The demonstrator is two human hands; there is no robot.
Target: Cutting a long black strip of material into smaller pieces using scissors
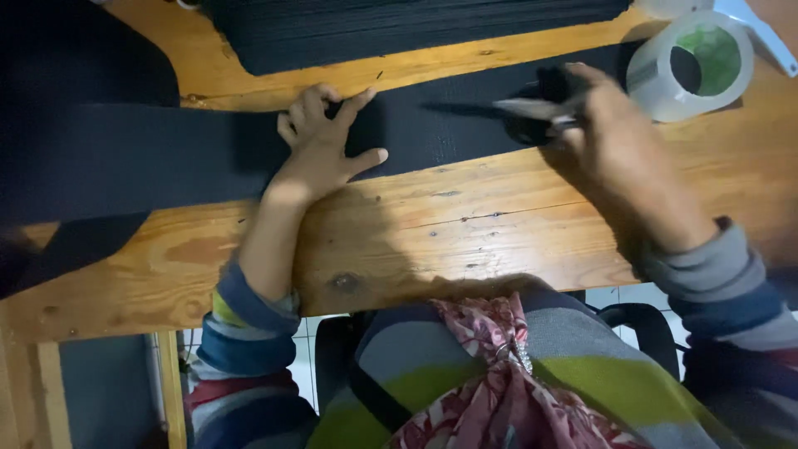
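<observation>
A long black fabric strip (166,158) lies across the wooden table (432,224) from left to right. My left hand (324,145) rests flat on the strip, fingers spread, pressing it down near its middle. My right hand (603,125) is closed on a pair of scissors (532,108) with black handles. Their blades point left, lying just above the strip to the right of my left hand.
A stack of black fabric pieces (399,29) lies at the table's far edge. A roll of clear tape (694,62) in a dispenser stands at the far right. More black cloth hangs off the table's left side. My lap and a chair are below the near edge.
</observation>
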